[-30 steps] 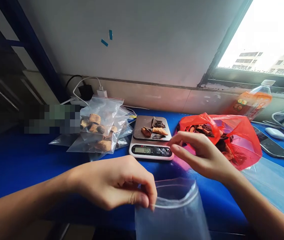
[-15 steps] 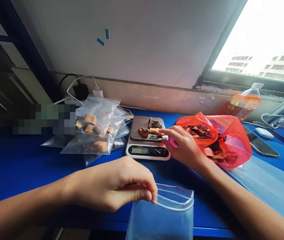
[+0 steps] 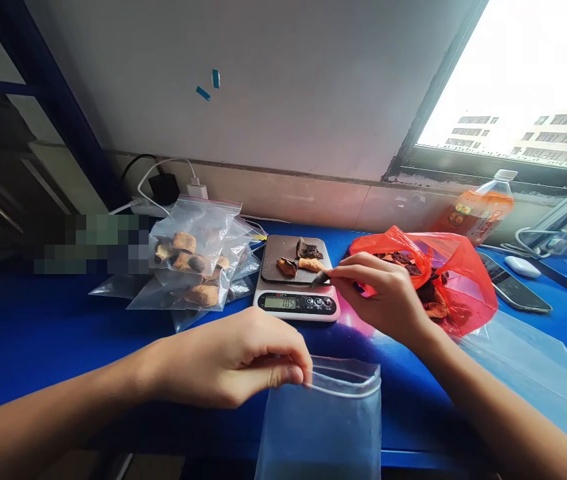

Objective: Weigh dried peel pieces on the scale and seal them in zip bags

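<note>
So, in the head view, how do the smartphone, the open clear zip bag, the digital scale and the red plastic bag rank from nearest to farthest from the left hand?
1. Open clear zip bag: gripped at its mouth by the left hand.
2. Digital scale: just beyond that hand.
3. Red plastic bag: right of the scale.
4. Smartphone: right of the red plastic bag.

The clear bag (image 3: 320,437) I hold is thin, smooth plastic with a soft sheen. The scale's body (image 3: 278,289) looks like smooth plastic, its plate (image 3: 279,248) like satin metal. The dried pieces (image 3: 310,251) look rough and matt to me. The red bag (image 3: 470,287) is glossy, crinkled plastic; the blue tabletop (image 3: 63,340) looks smooth, faintly shiny.
</note>
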A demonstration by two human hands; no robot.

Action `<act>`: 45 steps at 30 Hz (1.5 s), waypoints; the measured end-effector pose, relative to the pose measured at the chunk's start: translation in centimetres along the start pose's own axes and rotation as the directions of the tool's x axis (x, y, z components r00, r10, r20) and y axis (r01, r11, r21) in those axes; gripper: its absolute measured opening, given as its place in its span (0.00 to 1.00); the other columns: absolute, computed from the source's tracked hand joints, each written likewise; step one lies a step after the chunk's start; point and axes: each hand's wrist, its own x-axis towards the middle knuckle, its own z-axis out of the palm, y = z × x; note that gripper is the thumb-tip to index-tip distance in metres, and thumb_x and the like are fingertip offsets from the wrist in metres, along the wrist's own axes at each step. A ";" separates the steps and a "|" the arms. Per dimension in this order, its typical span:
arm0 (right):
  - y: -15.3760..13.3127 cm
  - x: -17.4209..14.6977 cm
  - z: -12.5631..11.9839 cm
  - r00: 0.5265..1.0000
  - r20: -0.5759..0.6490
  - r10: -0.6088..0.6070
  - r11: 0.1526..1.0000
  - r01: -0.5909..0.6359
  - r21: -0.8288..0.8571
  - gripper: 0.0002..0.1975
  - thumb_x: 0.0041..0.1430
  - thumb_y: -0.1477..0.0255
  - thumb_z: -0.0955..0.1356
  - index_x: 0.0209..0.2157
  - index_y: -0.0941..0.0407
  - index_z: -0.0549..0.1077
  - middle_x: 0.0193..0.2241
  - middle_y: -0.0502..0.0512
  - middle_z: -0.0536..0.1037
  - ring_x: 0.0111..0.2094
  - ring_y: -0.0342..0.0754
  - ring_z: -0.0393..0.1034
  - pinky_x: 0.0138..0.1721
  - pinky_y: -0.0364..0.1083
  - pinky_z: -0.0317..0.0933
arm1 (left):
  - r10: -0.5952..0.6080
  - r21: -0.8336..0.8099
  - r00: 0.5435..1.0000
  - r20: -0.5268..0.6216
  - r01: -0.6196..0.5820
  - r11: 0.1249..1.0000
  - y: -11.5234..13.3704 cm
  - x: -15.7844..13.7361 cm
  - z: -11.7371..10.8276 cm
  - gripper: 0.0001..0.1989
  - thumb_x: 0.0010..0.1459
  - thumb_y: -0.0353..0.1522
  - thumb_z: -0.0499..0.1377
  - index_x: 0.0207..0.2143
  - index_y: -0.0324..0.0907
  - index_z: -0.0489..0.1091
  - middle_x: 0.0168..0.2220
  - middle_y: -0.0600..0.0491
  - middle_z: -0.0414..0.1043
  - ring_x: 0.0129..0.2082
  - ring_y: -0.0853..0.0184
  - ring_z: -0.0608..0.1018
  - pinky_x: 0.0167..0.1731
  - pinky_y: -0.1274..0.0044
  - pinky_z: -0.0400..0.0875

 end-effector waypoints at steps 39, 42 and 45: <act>1.5 -0.8 1.7 0.971 0.238 -0.028 0.997 0.044 -0.065 0.21 0.59 0.75 0.67 0.55 0.56 0.67 0.52 0.60 0.71 0.52 0.53 0.63 0.56 0.55 0.61 | 0.119 0.134 0.993 0.024 -0.121 0.984 -0.8 0.2 0.9 0.06 0.61 0.24 0.56 0.33 0.37 0.72 0.30 0.54 0.76 0.29 0.73 0.76 0.33 0.85 0.67; 1.9 -0.8 1.8 0.970 0.241 -0.031 0.993 0.057 -0.104 0.19 0.60 0.76 0.66 0.53 0.56 0.69 0.46 0.60 0.71 0.48 0.53 0.65 0.51 0.54 0.64 | 0.117 0.138 0.993 0.031 -0.120 0.983 -0.9 0.2 1.0 0.06 0.62 0.25 0.56 0.34 0.38 0.72 0.31 0.53 0.77 0.29 0.72 0.76 0.33 0.84 0.68; 1.8 -0.8 1.9 0.978 0.209 0.011 0.992 0.015 -0.124 0.17 0.60 0.79 0.63 0.50 0.55 0.72 0.38 0.58 0.70 0.40 0.49 0.67 0.43 0.50 0.67 | 0.115 0.142 0.993 0.026 -0.117 0.983 -1.0 0.2 0.8 0.06 0.62 0.24 0.56 0.34 0.38 0.72 0.31 0.53 0.77 0.30 0.72 0.76 0.33 0.84 0.68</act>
